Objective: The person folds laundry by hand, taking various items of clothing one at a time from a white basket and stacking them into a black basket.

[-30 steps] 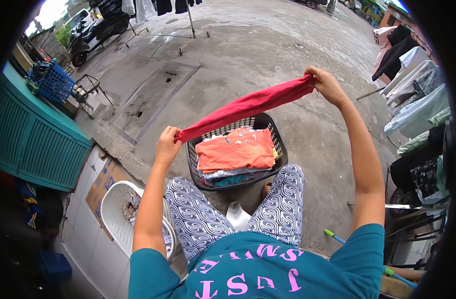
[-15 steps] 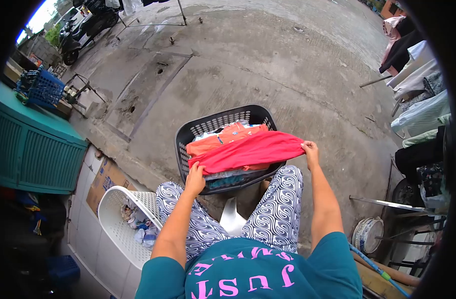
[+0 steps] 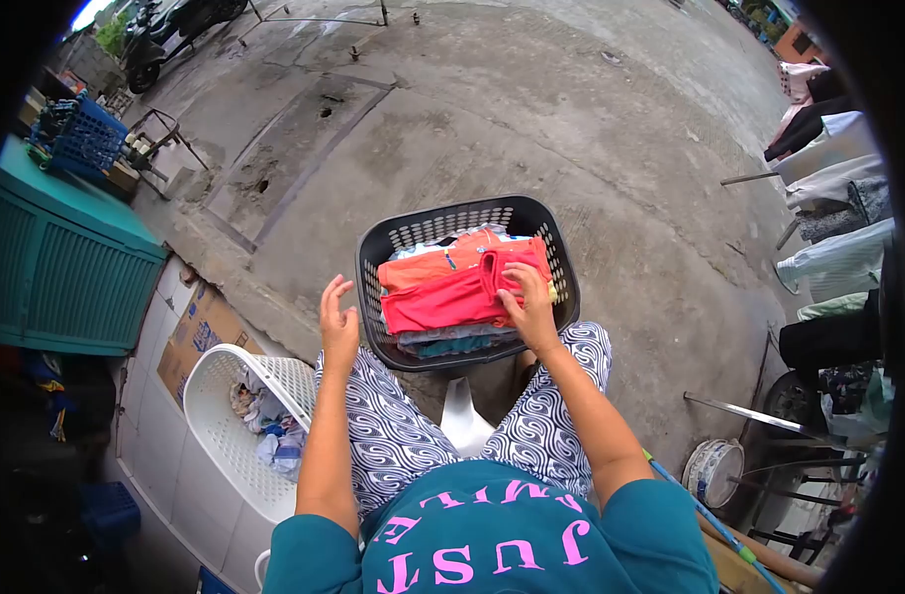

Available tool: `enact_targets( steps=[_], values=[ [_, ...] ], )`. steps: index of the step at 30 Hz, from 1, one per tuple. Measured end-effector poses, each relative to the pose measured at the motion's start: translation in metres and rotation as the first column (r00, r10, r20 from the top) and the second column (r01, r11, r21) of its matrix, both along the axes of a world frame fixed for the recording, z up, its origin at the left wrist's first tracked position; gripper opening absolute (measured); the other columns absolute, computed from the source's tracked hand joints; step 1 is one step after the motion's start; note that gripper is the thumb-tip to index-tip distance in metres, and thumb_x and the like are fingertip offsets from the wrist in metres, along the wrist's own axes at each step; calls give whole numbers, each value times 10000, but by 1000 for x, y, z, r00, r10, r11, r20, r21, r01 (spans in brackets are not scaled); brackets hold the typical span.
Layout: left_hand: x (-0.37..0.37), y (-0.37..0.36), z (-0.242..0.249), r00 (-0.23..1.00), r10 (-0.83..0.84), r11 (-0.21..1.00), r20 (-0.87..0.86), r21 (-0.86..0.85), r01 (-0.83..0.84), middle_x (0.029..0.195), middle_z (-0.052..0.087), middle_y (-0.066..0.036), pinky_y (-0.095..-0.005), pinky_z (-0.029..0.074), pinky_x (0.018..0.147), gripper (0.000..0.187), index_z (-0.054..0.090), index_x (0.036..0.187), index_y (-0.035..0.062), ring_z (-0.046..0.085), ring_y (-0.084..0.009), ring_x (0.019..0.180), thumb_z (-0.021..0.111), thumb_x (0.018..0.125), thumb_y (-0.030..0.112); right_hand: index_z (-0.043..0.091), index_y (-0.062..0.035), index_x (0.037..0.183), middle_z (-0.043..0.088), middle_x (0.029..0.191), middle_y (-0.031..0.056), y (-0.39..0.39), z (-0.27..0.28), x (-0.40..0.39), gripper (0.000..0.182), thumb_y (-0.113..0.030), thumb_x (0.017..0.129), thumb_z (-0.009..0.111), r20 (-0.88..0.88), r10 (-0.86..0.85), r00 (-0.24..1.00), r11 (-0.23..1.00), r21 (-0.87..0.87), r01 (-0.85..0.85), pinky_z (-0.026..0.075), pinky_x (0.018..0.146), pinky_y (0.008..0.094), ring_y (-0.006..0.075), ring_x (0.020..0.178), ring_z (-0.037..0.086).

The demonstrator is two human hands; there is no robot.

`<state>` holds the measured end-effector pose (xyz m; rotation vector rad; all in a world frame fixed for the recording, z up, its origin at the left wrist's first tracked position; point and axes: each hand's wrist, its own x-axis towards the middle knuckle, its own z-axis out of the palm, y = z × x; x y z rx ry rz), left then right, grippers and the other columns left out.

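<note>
A black laundry basket (image 3: 371, 247) stands on the ground before my knees, filled with folded clothes. Across the top of the pile lies a red garment (image 3: 432, 302), its right end folded back over itself. Behind it in the basket is an orange garment (image 3: 413, 269) with a small print, and grey and teal cloth shows at the near side. My right hand (image 3: 531, 315) hovers over the red garment's folded end, thumb and fingers apart. Just off the basket's left rim, my left hand (image 3: 339, 322) is raised and empty, its fingers loosely curved and spread.
At my left leg a white laundry basket (image 3: 210, 396) leans with crumpled clothes inside. A teal louvred cabinet (image 3: 71, 267) with a blue crate (image 3: 88, 137) on top stands farther left. Clothes (image 3: 833, 267) hang along the right, above a white bucket (image 3: 714, 473).
The red garment was stretched between both hands; now its right end is folded inward onto the pile. My left hand has let go and moved left, and my right hand has come in leftward.
</note>
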<state>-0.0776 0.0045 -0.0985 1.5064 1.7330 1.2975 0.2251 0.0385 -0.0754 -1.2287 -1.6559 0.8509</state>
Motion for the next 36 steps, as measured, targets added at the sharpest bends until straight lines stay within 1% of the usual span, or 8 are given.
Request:
enact_targets(
  steps=[9, 13, 15, 16, 20, 28, 33, 36],
  values=[
    [-183, -139, -77, 809, 579, 809, 101, -194, -555, 1126, 504, -128, -346, 403, 896, 395, 498, 1096, -1, 507, -247, 1040, 430, 715, -78, 509, -47, 975, 486, 1074, 128, -74, -39, -70, 226, -15, 753, 539, 189, 287, 939, 950, -185, -253, 407, 841, 351, 315, 1007, 494],
    [-217, -228, -141, 575, 815, 553, 71, -393, -735, 1059, 570, -124, -292, 410, 859, 330, 546, 1050, 19, 544, -218, 982, 487, 725, 3, 461, -95, 1162, 437, 1239, 107, -99, -56, -85, 469, -98, 716, 606, 591, 417, 691, 904, -193, -380, 344, 911, 411, 275, 1119, 440],
    [-213, -255, -161, 440, 891, 425, 110, -538, -728, 1038, 588, -123, -282, 416, 836, 333, 559, 1037, 27, 553, -203, 962, 505, 708, 18, 304, -112, 1322, 297, 1367, 120, -108, -70, -91, 705, -163, 704, 639, 757, 475, 449, 871, -335, -359, 247, 993, 477, 276, 1262, 286],
    [-212, -266, -169, 448, 888, 406, 103, -632, -660, 1048, 552, -46, -290, 442, 631, 356, 512, 1106, 110, 520, -142, 846, 509, 754, 56, 259, -112, 1342, 266, 1383, 121, -109, -73, -94, 744, -173, 706, 640, 801, 465, 378, 866, -321, -384, 238, 995, 487, 282, 1273, 264],
    [-187, -277, -190, 308, 922, 358, 233, -816, -454, 1132, 499, -34, -378, 431, 744, 356, 499, 1117, 156, 481, -173, 970, 544, 768, 99, 169, -94, 1373, 204, 1410, 140, -103, -90, -99, 831, -210, 704, 649, 878, 412, 245, 871, -299, -390, 224, 994, 518, 312, 1293, 216],
    [-194, -215, -232, -58, 715, 657, 697, -698, -283, 1249, 422, -37, -496, 307, 916, 543, 393, 1259, 257, 329, -246, 1215, 585, 760, 164, 346, -43, 1253, 419, 1192, 153, -82, -107, -107, 566, -57, 710, 505, 842, 448, 299, 845, -290, -449, 320, 915, 426, 308, 1107, 408],
    [-214, -172, -261, -371, 634, 570, 679, -734, -369, 1333, 341, -41, -522, 211, 978, 515, 414, 1251, 254, 225, -250, 1275, 548, 760, 175, 400, -38, 1192, 461, 1130, 138, -81, -103, -112, 480, -24, 714, 438, 846, 457, 274, 845, -316, -432, 350, 873, 399, 293, 1052, 447],
    [-221, -162, -270, -239, 835, 362, 496, -821, -441, 1206, 430, -61, -461, 284, 926, 487, 458, 1218, 219, 383, -199, 1110, 512, 747, 110, 410, -47, 1182, 464, 1119, 135, -80, -100, -113, 467, -23, 717, 440, 838, 473, 272, 846, -346, -406, 356, 860, 400, 295, 1047, 450]
  ],
)
